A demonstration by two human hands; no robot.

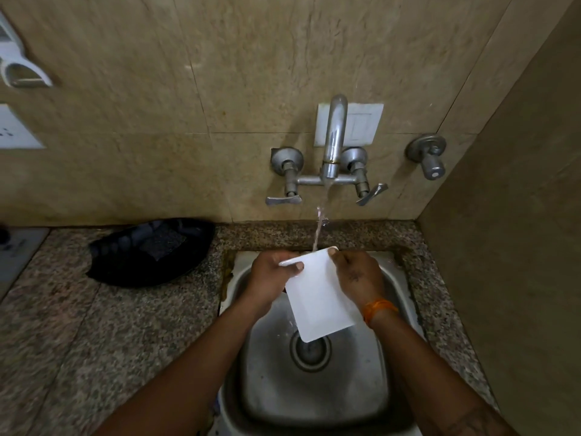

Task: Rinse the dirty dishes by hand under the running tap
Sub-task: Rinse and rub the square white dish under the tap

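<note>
Item: white rectangular plate (317, 297), centre of the frame, held tilted over the steel sink (314, 391) with its upper edge raised toward the wall, presumably so that water striking the top runs down the whole face and drips off the lower corner toward the drain (309, 350). Left hand (272, 280): closed on the plate's upper left edge, thumb on the near face, fingers behind. Right hand (356, 278): closed on the upper right corner and right edge, an orange thread band (379, 308) at the wrist. Both hands grip near the top, which leaves most of the face open to the flow (a likely reason for the hold, not a certainty). Tap (334, 136): wall-mounted, upper centre, running; the stream (319, 228) falls to the plate's top edge between the two hands. Lever handles (283, 200) sit below the spout on either side, a separate valve (429, 158) to the right. Counter (94, 325): speckled granite around the sink; a black tray (151, 250), centre left, well apart from the sink, holding a dark scrub pad (162, 242), within reach. No soiling is visible on the plate's near face.
</note>
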